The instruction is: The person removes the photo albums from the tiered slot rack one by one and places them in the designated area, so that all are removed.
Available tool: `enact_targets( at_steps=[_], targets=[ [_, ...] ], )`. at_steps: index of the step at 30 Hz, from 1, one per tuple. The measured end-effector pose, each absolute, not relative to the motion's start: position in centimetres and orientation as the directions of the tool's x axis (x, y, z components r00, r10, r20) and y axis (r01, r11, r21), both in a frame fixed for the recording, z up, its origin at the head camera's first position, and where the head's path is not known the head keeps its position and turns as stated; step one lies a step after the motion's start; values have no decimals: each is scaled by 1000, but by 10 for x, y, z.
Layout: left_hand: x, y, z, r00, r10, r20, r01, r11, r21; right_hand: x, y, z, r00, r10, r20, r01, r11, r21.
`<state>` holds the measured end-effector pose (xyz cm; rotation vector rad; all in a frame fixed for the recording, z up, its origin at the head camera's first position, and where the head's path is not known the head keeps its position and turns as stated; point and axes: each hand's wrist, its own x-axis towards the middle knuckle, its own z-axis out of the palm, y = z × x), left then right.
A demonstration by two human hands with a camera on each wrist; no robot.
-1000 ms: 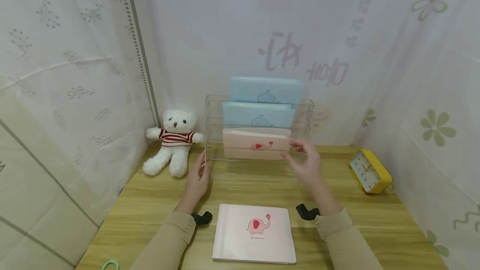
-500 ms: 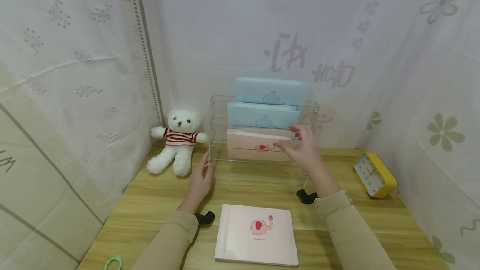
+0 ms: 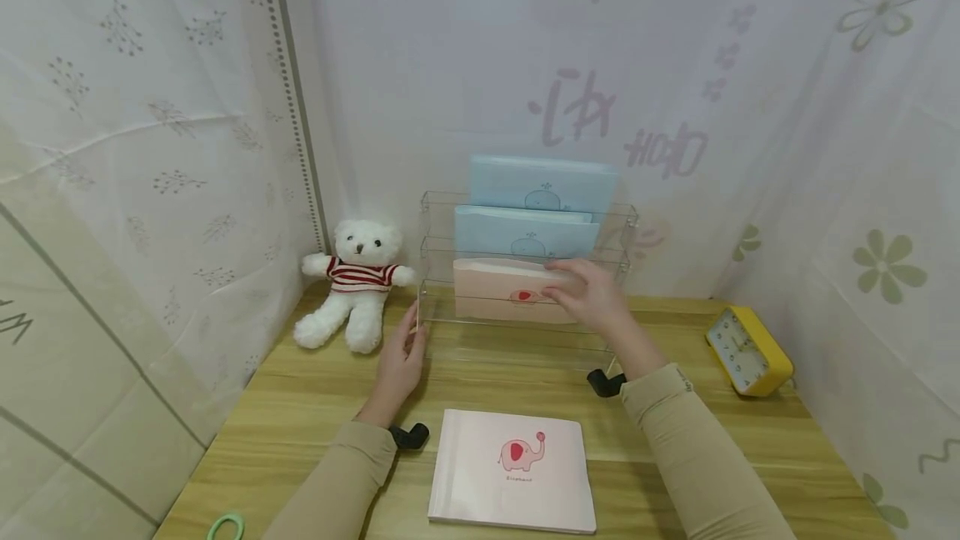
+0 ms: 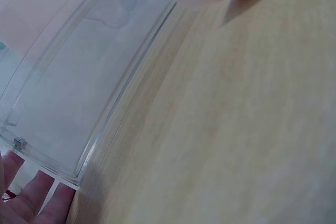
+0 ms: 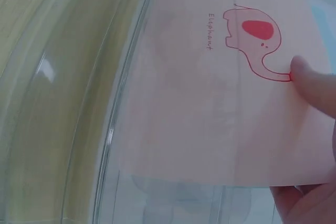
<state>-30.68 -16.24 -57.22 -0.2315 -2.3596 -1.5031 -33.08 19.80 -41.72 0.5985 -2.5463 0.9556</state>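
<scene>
A clear tiered rack (image 3: 480,322) stands against the back curtain. In its lowest, front tier is a pink elephant notebook (image 3: 480,294); two blue whale notebooks, a middle one (image 3: 483,232) and a rear one (image 3: 498,177), stand in the tiers behind. My right hand (image 3: 600,302) pinches the pink notebook near its upper right corner. In the right wrist view the thumb (image 5: 315,87) lies on the cover by the elephant's trunk, with fingers behind. My left hand (image 3: 397,365) grips the rack's left side at the lower edge; its fingers (image 4: 39,190) lie outside the side panel.
Another pink elephant notebook (image 3: 510,498) lies flat on the wooden table (image 3: 637,482) in front of the rack. A white teddy bear (image 3: 360,273) sits at the left. A yellow alarm clock (image 3: 750,351) stands at the right. A green ring-shaped handle (image 3: 225,526) shows at the lower left.
My right hand has moved left from the pink notebook's right edge to its upper right part and now pinches it. The left hand stays at the rack's side.
</scene>
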Motion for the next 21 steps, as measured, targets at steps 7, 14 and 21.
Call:
enact_targets(
  at_steps=[7,14,21],
  targets=[
    [-307,-164,-571,-925,-36,378,326,433,840,-332,194,-427,-738,-261,622,-615,638,-463],
    [-308,-163,-572,-928,-33,371,320,439,839,-330,187,-434,-715,-173,677,-615,617,-491],
    [-308,-163,-574,-924,-34,381,331,427,842,-325,183,-427,-661,-125,740,-640,609,-469]
  ],
)
